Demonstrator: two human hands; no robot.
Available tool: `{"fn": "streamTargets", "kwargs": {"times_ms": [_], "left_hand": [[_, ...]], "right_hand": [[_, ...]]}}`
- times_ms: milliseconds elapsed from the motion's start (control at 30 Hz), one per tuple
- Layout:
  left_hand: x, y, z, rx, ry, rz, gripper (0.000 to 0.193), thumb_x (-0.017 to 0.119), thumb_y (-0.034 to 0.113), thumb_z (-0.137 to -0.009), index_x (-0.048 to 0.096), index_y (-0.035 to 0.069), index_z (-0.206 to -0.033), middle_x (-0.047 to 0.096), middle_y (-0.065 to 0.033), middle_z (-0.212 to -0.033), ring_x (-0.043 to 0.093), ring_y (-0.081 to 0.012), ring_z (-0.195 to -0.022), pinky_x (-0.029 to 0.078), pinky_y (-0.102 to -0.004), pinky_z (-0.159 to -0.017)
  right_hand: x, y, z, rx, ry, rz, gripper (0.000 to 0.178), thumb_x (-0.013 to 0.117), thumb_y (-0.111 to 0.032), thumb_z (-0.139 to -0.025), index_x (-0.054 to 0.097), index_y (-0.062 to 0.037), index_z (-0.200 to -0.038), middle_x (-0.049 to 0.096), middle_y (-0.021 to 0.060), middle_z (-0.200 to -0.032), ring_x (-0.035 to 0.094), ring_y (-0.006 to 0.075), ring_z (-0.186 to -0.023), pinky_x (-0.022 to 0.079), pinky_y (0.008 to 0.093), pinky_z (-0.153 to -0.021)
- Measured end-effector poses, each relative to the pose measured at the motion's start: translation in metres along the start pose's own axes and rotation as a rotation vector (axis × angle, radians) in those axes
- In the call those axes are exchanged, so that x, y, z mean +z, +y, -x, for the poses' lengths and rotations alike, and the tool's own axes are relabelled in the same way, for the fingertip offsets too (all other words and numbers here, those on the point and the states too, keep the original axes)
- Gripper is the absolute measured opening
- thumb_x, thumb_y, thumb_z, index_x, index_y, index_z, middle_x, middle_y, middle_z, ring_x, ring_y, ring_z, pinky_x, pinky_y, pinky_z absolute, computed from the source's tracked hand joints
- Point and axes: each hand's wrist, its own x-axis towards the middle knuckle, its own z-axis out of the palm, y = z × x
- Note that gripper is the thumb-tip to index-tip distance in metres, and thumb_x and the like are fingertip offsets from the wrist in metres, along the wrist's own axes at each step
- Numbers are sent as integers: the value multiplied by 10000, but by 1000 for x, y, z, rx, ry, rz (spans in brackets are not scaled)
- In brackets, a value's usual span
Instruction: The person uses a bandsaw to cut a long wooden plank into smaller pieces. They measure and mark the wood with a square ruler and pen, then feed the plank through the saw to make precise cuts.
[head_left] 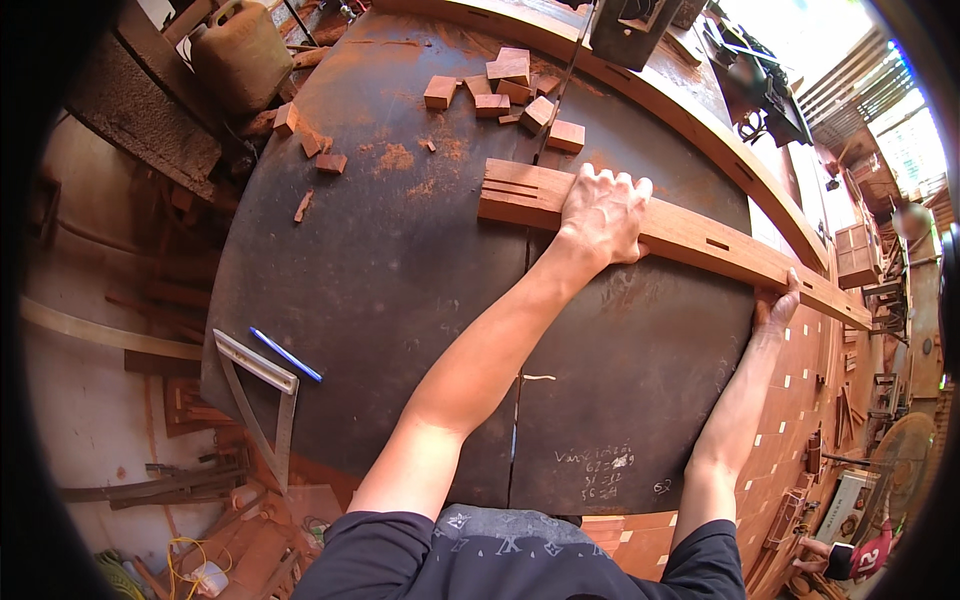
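Observation:
A long reddish-brown wooden beam (pixel 690 232) with slots cut in it lies across the dark saw table (pixel 400 280), its far end reaching past the right edge. My left hand (pixel 604 215) is closed over the beam near its slotted left end, fingers wrapped over the far side. Further along, my right hand (pixel 776 304) grips the beam from its near side and below, just off the table edge; some of its fingers are hidden. Just beyond the beam's left part, a thin saw blade (pixel 568 88) comes down to the table slot.
Several wood offcuts (pixel 510 68) are heaped beside the blade, with sawdust around. A long fence-like wooden rail (pixel 690 125) curves across the back. At left lie a set square (pixel 256 358) and a blue pen (pixel 286 354). Another person's hand (pixel 814 550) shows at lower right.

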Motion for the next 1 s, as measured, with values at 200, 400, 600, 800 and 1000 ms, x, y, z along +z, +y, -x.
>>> {"fn": "streamTargets", "kwargs": {"times_ms": [200, 400, 600, 800, 1000], "left_hand": [[0, 1, 0, -12, 12, -6, 716, 880, 546, -773, 640, 111, -1289, 734, -115, -1148, 710, -284, -1124, 480, -435, -1013], [-3, 0, -3, -11, -4, -14, 721, 880, 546, -773, 641, 109, -1295, 729, -115, -1161, 716, -281, -1112, 489, -428, -1008], [-4, -1, -3, -17, -4, -25, 705, 881, 546, -771, 644, 113, -1275, 726, -110, -1156, 717, -279, -1106, 491, -425, -1004], [-5, -1, -4, -14, -11, -15, 699, 879, 548, -771, 644, 115, -1266, 726, -108, -1153, 715, -280, -1107, 485, -423, -1010], [-4, -1, -4, -17, -1, -7, 694, 877, 537, -776, 637, 107, -1264, 726, -113, -1157, 713, -285, -1108, 483, -426, -1014]], "right_hand": [[1, 1, -2, 10, 18, 12, 445, 742, -251, -960, 581, -91, -1343, 658, 98, -1298, 645, 279, -1221, 577, 501, -992], [0, 2, -6, 1, -16, 3, 454, 728, -245, -969, 573, -73, -1359, 647, 110, -1316, 641, 291, -1233, 576, 506, -1005], [5, 4, -4, 2, -14, -1, 469, 723, -245, -972, 561, -61, -1372, 633, 120, -1339, 624, 296, -1263, 567, 507, -1028], [5, 2, -4, 11, -9, -18, 472, 726, -231, -974, 558, -55, -1379, 638, 127, -1345, 627, 301, -1264, 570, 511, -1032], [7, 3, -3, 14, -41, -21, 446, 721, -221, -985, 564, -52, -1367, 648, 131, -1348, 640, 302, -1254, 587, 505, -1014]]}}
